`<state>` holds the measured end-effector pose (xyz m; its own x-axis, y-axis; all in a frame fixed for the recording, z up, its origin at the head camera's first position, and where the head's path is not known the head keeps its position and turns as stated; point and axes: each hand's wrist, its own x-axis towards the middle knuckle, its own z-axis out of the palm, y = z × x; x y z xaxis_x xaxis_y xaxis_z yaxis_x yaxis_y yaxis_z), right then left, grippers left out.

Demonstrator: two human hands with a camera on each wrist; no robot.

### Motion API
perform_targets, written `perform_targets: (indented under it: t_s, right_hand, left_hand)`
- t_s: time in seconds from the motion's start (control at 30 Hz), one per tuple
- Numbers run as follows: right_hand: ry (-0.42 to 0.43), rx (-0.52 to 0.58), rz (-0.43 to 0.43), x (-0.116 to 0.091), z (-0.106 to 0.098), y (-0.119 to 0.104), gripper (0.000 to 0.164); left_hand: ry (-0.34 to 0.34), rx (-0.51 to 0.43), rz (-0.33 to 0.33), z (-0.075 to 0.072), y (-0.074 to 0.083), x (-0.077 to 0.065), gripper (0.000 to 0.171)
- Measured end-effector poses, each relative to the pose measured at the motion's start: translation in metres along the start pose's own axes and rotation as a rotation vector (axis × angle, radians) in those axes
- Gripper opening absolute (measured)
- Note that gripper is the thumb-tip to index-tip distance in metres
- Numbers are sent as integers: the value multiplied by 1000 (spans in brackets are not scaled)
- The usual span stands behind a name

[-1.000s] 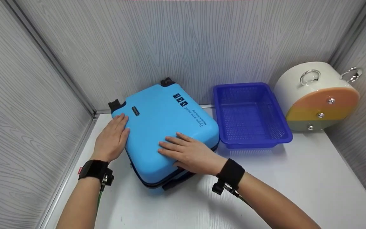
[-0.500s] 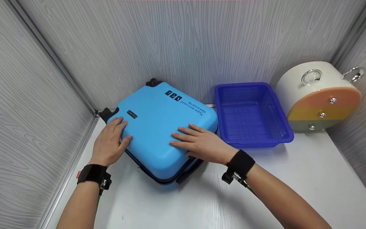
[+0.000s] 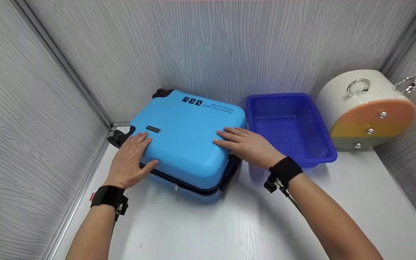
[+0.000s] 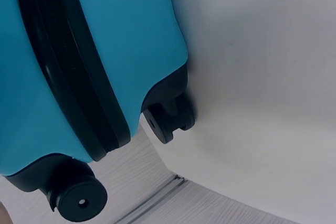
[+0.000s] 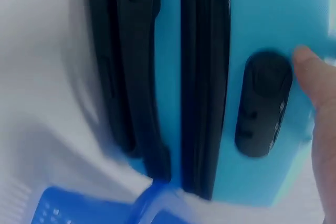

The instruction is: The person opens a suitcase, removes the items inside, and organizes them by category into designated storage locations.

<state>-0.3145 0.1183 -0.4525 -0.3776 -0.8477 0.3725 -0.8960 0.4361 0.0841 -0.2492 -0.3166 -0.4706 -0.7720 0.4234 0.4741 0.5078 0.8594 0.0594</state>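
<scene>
A light blue hard-shell suitcase (image 3: pixel 186 137) lies flat on the white table, its black wheels (image 3: pixel 119 138) toward the back left. My left hand (image 3: pixel 130 160) rests on its near left edge with fingers straight and thumb spread. On the suitcase's right end lies my right hand (image 3: pixel 249 146), its fingers extended over the top shell. In the right wrist view, the right thumb (image 5: pixel 315 74) touches the shell beside a black combination lock (image 5: pixel 264 103). A black handle (image 5: pixel 139 77) runs along that same end. The left wrist view shows the zipper seam (image 4: pixel 68 66) and two wheels.
A blue plastic basket (image 3: pixel 332 157) stands close by the suitcase's right side. Right of it is a white rounded box (image 3: pixel 341 85) with a striped front and metal ring handles. Grey wood-grain panels (image 3: pixel 208 47) enclose the table at the back and sides.
The suitcase has turned counterclockwise, its near right corner swinging rightward and back. My right hand has moved right and away with it, while the left hand has shifted slightly right.
</scene>
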Motion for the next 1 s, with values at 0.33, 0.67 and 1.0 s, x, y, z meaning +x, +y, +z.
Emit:
perform_targets:
  t_s: [0.33,0.67,1.0]
  right_hand:
    - [41,219,178,2,4,-20,54]
    - [82,226,249,4,10,-37,69]
    - [60,93,109,28,19,-82,103]
  left_hand:
    - [100,-83,-135,-1,-1,4,55]
    - [30,-302,-587,-11,-9,19,66]
    - [76,-275,-573,2,-4,24,60]
